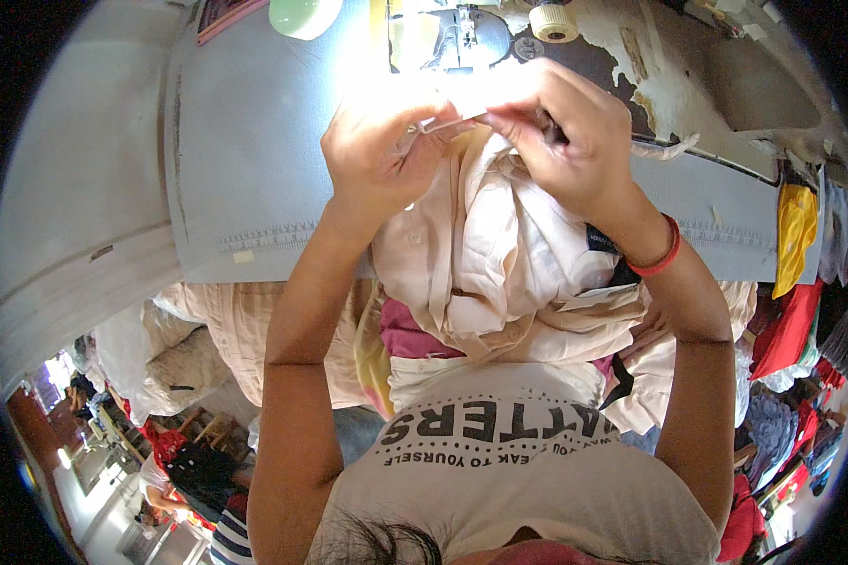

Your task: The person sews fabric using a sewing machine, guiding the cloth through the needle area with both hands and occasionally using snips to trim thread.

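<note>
Under the bright light in front of the sewing machine (471,42), both hands are raised close together. My left hand (377,146) has thumb and fingers closed on a pale edge of a cream garment (485,235). Opposite it, my right hand (579,137) pinches the same edge, fingers curled. Glare washes out the left fingertips and part of the cloth between the hands. From there the garment falls in loose folds over the table's front edge and my lap. A dark label (601,239) shows on it below my right wrist.
The grey table (254,169) has a ruler strip (269,235) along its front. A pale green round object (303,17) stands at the back left, and a cream knob (553,23) is on the machine. Yellow cloth (795,226) hangs at right; a person's arm (165,499) appears lower left.
</note>
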Demonstrator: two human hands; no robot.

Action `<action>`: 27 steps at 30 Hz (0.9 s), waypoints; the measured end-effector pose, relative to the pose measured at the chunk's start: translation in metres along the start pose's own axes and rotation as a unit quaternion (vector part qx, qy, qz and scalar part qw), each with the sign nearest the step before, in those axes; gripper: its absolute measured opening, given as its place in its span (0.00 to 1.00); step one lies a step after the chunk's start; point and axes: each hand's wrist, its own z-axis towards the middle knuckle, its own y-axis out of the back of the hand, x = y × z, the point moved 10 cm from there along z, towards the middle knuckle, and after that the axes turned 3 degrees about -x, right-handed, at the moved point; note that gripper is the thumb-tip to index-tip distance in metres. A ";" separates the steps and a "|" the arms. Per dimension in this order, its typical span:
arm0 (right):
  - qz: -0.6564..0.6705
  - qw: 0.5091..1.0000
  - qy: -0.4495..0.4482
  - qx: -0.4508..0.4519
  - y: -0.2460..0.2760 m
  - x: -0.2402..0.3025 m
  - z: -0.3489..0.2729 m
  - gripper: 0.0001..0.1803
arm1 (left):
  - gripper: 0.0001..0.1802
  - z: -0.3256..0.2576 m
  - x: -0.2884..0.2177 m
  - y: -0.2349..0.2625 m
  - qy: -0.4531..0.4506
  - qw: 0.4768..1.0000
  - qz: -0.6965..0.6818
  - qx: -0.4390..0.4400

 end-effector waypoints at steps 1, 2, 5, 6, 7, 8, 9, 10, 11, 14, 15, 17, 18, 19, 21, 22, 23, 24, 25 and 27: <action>-0.020 0.999 0.028 -0.020 0.002 0.003 -0.003 0.11 | 0.11 -0.001 -0.002 0.004 -0.001 0.999 0.032 -0.007; -0.020 0.997 0.061 -0.033 0.004 0.008 -0.005 0.12 | 0.10 -0.001 -0.010 0.004 -0.029 0.998 0.052 0.006; -0.022 0.987 0.143 -0.068 0.010 0.023 -0.009 0.13 | 0.09 0.001 -0.024 0.006 -0.089 0.991 0.094 0.022; -0.032 0.985 0.160 -0.063 0.010 0.028 -0.009 0.12 | 0.09 0.001 -0.026 0.007 -0.095 0.991 0.092 0.011; -0.044 0.982 0.176 -0.058 0.011 0.032 -0.010 0.11 | 0.09 0.001 -0.027 0.009 -0.101 0.991 0.088 -0.001; -0.055 0.978 0.192 -0.054 0.011 0.035 -0.011 0.10 | 0.10 0.001 -0.028 0.008 -0.102 0.990 0.092 0.013; -0.050 0.973 0.217 -0.064 0.011 0.037 -0.012 0.09 | 0.10 0.000 -0.030 0.009 -0.102 0.990 0.096 0.027; -0.052 0.972 0.220 -0.061 0.011 0.037 -0.013 0.09 | 0.11 0.000 -0.031 0.007 -0.103 0.989 0.097 0.041; -0.053 0.972 0.223 -0.058 0.011 0.038 -0.013 0.09 | 0.11 0.000 -0.032 0.007 -0.108 0.988 0.097 0.043; -0.059 0.968 0.236 -0.054 0.012 0.043 -0.013 0.09 | 0.13 -0.001 -0.035 0.006 -0.119 0.987 0.100 0.046; -0.062 0.967 0.241 -0.053 0.012 0.044 -0.013 0.10 | 0.13 -0.001 -0.035 0.006 -0.119 0.986 0.104 0.045; -0.067 0.965 0.246 -0.055 0.013 0.046 -0.014 0.10 | 0.13 0.000 -0.036 0.006 -0.122 0.986 0.106 0.046; -0.070 0.965 0.248 -0.056 0.014 0.046 -0.014 0.10 | 0.13 0.001 -0.037 0.006 -0.124 0.985 0.106 0.047; -0.069 0.965 0.249 -0.053 0.013 0.047 -0.014 0.10 | 0.13 0.001 -0.037 0.006 -0.126 0.985 0.107 0.049; -0.066 0.965 0.249 -0.047 0.013 0.049 -0.014 0.11 | 0.13 0.000 -0.038 0.007 -0.129 0.984 0.109 0.048; -0.068 0.965 0.249 -0.048 0.013 0.049 -0.014 0.11 | 0.13 0.000 -0.038 0.007 -0.132 0.984 0.107 0.048; -0.070 0.965 0.250 -0.049 0.013 0.049 -0.014 0.11 | 0.13 0.000 -0.039 0.007 -0.133 0.984 0.106 0.047; -0.072 0.964 0.250 -0.049 0.013 0.049 -0.014 0.11 | 0.13 0.000 -0.039 0.007 -0.133 0.984 0.105 0.045; -0.072 0.964 0.250 -0.049 0.013 0.049 -0.014 0.11 | 0.13 0.000 -0.040 0.007 -0.134 0.985 0.103 0.044; -0.071 0.964 0.251 -0.048 0.013 0.048 -0.013 0.11 | 0.13 0.001 -0.040 0.007 -0.133 0.985 0.102 0.044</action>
